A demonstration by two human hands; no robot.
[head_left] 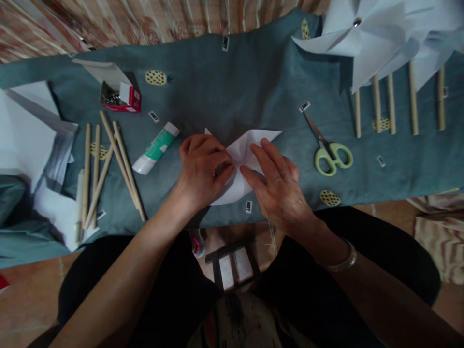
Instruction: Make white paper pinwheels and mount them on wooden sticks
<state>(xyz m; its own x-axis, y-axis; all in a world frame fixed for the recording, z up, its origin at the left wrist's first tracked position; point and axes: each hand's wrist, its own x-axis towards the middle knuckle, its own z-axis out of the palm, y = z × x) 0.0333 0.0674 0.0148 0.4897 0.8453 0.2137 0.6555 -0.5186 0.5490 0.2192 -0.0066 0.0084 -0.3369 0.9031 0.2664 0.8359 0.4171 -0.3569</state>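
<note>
Flanked by glue (157, 150) and sticks (119, 160) out past the left hand (203, 166), box (135, 100) farther forward that side; by scissors (324, 145) off the right hand (279, 183), pinwheels (380, 38) beyond. Pinching now with the left, thumb to forefinger; resting the right open, fingertips down. Holding the paper (235, 186) on the surface (232, 87), directly beneath and between both hands.

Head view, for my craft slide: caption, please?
Left hand and right hand on white paper, between tube and scissors.
</note>
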